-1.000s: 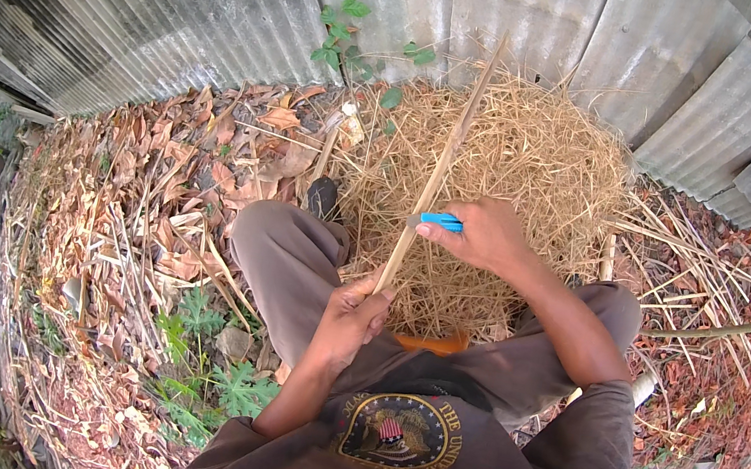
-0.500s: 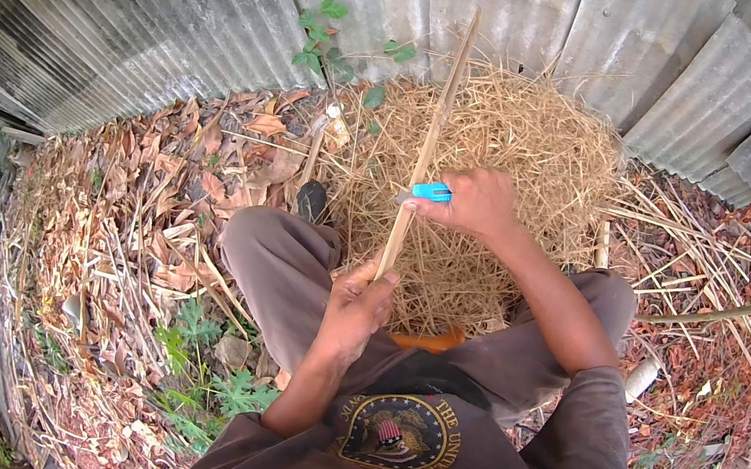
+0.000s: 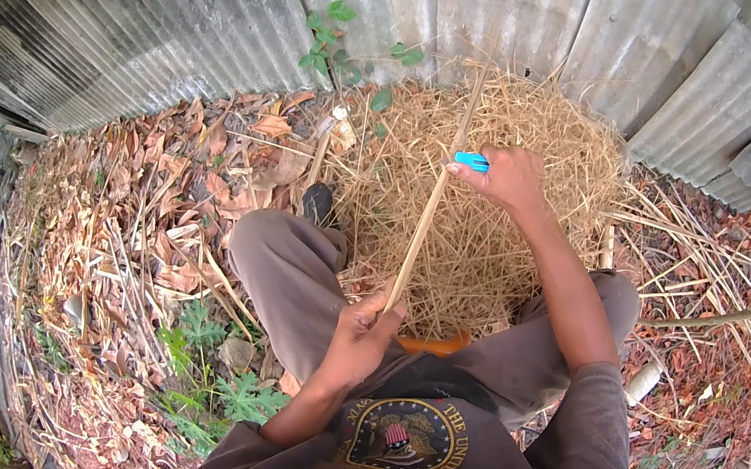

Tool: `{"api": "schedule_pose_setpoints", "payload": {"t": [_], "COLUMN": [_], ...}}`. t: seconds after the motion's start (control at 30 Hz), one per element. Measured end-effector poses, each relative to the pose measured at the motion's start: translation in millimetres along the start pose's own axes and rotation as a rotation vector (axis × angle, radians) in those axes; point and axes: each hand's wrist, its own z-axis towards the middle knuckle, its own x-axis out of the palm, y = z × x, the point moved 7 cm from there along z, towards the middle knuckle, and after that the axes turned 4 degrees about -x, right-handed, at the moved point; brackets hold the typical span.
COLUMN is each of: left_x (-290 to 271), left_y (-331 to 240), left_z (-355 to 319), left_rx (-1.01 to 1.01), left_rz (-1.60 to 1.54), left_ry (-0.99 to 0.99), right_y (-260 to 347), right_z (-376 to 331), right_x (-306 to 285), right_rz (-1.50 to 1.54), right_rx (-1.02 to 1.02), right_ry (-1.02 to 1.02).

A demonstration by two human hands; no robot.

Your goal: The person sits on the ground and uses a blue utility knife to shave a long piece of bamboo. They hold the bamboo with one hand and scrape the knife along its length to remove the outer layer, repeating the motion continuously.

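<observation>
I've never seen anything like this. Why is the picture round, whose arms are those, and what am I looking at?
There is no robot here, just a person with two bare hands. The picture looks down from the left one of two wide fisheye cameras worn on that person's head, so the edges are dark and straight lines bend.

The left hand grips the lower end of a long, pale strip, perhaps wood or bamboo. The right hand holds a small blue tool up against the strip; its blade, if any, can't be made out here.

On the ground beyond is a heap of dry straw, with brown leaves to the left. Corrugated metal sheets stand behind.
</observation>
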Motion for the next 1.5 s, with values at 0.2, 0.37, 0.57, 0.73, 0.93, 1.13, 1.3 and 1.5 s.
{"api": "schedule_pose_setpoints", "payload": {"t": [0.2,0.37,0.57,0.73,0.93,1.13,1.3,1.5], "left_x": [-16,-28,-43,-22,-13,-37,-69,-40], "left_y": [7,-30,-6,21,16,-6,10,20], "left_z": [-8,-6,9,6,10,-1,-28,3], "left_rx": [0.142,0.169,0.14,0.179,0.385,0.4,0.148,0.005], "left_rz": [0.41,1.173,0.459,0.305,0.528,0.93,1.32,0.254], "left_ry": [-0.069,-0.176,-0.035,-0.062,-0.196,-0.2,-0.123,0.015], "right_y": [9,14,22,19,0,-2,-130,-84], "right_z": [3,0,-3,-12,-13,3,4,-14], "right_x": [-5,10,-2,11,36,-2,-45,-43], "right_rz": [-0.083,-0.176,-0.055,0.072,0.402,-0.254,-0.425,0.1], "right_rx": [-0.06,-0.094,0.064,0.132,0.294,-0.007,0.319,0.395], "right_ry": [0.039,0.176,0.172,0.125,0.219,0.062,0.05,0.075]}}
